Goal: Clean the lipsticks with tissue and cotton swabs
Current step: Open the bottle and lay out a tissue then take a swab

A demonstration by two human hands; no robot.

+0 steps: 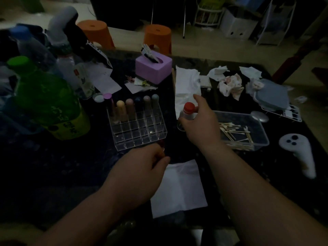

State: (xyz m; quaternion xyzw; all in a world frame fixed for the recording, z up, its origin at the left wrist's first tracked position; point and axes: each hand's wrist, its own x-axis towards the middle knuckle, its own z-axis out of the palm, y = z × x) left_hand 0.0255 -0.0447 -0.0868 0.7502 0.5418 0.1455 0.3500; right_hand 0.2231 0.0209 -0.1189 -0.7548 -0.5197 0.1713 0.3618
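Right of the rack [138, 129], my right hand [200, 127] grips a bottle [188, 107]; before the rack, my left hand [142, 167] pinches a lipstick [161, 144].

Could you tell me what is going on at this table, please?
A person is cleaning lipsticks. Their right hand grips a small red-capped bottle beside the tray of cotton swabs, while the left hand appears to pinch a dark lipstick in front of the clear organizer. A flat tissue lies before them; stained tissues sit behind.
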